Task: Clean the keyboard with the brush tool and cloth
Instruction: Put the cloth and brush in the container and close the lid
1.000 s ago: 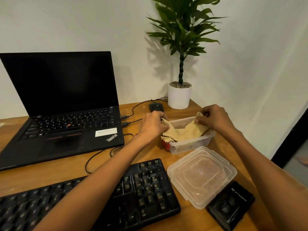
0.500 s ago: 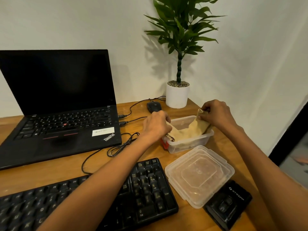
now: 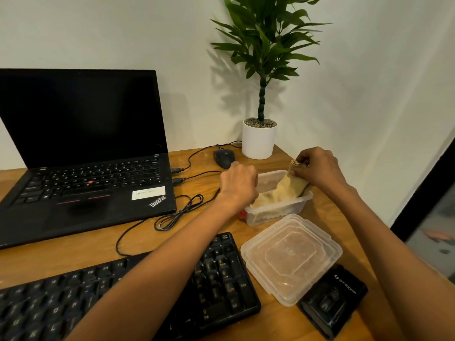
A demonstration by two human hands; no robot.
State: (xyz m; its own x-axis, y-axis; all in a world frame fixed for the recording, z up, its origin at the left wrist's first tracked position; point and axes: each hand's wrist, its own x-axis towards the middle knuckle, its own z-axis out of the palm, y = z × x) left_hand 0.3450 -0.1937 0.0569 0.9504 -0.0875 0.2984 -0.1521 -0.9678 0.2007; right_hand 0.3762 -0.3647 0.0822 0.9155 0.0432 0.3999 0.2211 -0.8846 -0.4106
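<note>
The black desktop keyboard (image 3: 221, 274) lay untouched at the near edge of the wooden desk, under the left forearm, so cleaning had not begun. The left hand (image 3: 237, 185), which a second before had held one end of the tan folded cloth (image 3: 288, 190) up over the rim, had dropped into the left end of the clear rectangular plastic container (image 3: 278, 212). That end of the cloth had sagged down inside with it. The other end had risen, drawn up past the far right rim by the right hand (image 3: 317, 168). I judged the cloth to be coming out of the container, or being shifted to reach something beneath it; no brush could be made out.

The left hand was bent at the knuckles, its fingers hidden inside the container, so whether they gripped the cloth could not be told. The right hand pinched the folded end between thumb and curled fingers, wrist raised above the rim.
</note>
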